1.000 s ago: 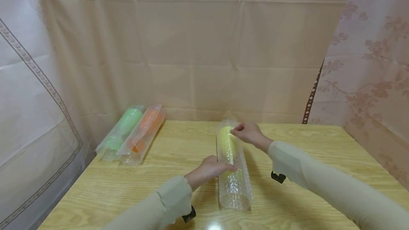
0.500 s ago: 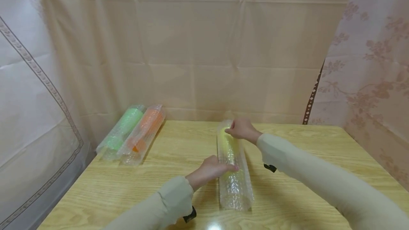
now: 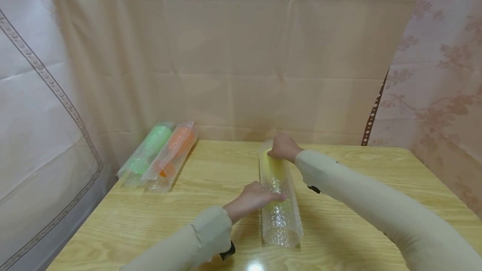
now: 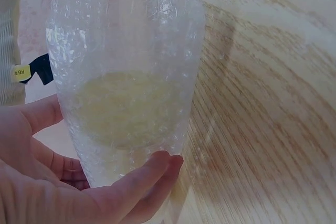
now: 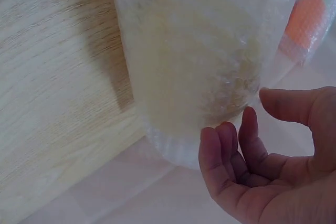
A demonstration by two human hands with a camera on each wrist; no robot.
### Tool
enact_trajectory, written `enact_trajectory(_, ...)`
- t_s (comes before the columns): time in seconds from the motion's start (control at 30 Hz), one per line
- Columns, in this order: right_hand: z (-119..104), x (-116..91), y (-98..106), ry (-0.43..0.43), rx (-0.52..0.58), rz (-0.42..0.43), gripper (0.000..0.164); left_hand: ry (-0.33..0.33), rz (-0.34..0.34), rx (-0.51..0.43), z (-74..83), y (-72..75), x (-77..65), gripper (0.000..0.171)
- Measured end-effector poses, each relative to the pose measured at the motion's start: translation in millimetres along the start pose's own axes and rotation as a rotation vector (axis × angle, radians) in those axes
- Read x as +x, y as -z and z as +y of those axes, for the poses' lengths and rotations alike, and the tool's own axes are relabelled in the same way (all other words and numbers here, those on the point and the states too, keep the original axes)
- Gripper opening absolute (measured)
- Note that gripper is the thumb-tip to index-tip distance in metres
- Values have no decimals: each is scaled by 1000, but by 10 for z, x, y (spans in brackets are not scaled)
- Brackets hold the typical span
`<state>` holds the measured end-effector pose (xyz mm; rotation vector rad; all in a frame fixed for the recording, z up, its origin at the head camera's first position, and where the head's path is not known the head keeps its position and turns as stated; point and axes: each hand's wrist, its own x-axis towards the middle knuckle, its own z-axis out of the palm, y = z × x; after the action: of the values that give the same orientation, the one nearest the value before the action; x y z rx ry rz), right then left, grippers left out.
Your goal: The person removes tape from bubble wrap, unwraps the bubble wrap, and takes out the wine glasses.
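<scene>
A yellow cylinder (image 3: pixel 276 175) lies lengthwise on the table inside a longer sleeve of clear bubble wrap (image 3: pixel 281 234). My left hand (image 3: pixel 253 200) grips the wrapped roll from the left, its thumb across the top; in the left wrist view the fingers (image 4: pixel 149 174) curl round the hollow near end of the wrap. At the far end, my right hand (image 3: pixel 285 147) is bent over the roll. In the right wrist view its thumb and index fingertips (image 5: pixel 251 116) come together at the wrap's edge, with the other fingers curled against the wrap.
Two more bubble-wrapped rolls, one green (image 3: pixel 152 143) and one orange (image 3: pixel 177 145), lie side by side at the table's back left. Behind the wooden table (image 3: pixel 188 221) hangs a beige curtain (image 3: pixel 233 62); patterned cloths stand at both sides.
My right hand has shifted left and come over the roll's far end, its fingers turning down onto the wrap. The left hand keeps its grip in place. The view has tilted slightly.
</scene>
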<state>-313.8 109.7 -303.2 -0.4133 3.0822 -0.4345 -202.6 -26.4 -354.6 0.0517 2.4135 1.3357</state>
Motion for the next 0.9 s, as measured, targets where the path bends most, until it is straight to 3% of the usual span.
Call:
enact_trajectory(0.27, -54, 24, 59, -18, -64, -42, 34, -43, -22, -14, 26, 26, 8, 69)
enact_trajectory(0.9, -106, -14, -18, 21, -88, -7, 33, -15, 25, 24, 22, -46, -12, 77)
